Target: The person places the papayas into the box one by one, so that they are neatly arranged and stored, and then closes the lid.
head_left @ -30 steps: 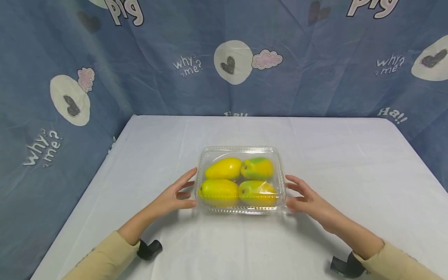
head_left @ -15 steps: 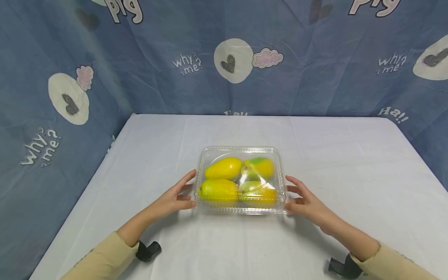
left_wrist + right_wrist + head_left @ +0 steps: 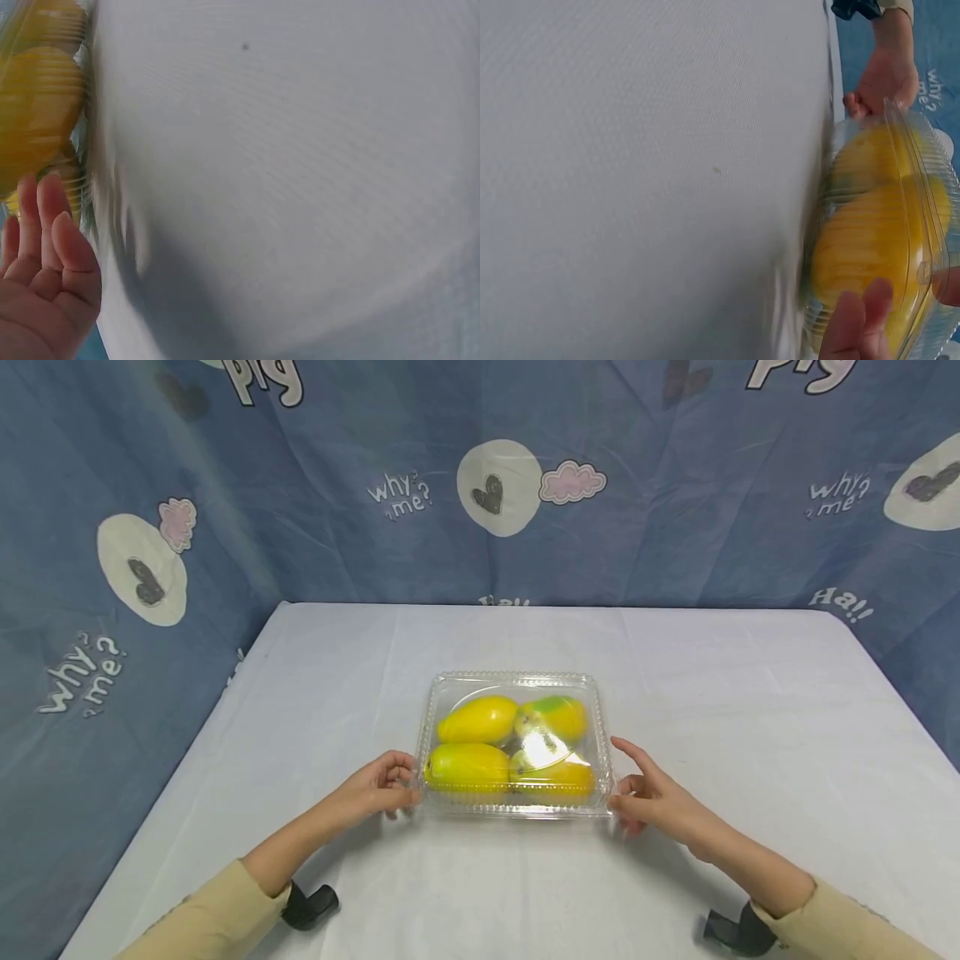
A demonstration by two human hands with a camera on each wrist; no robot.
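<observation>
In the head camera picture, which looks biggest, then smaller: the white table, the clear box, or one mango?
1. White table, by far the largest.
2. Clear box, resting on it.
3. Front-left mango, smallest; four fit inside the box.
</observation>
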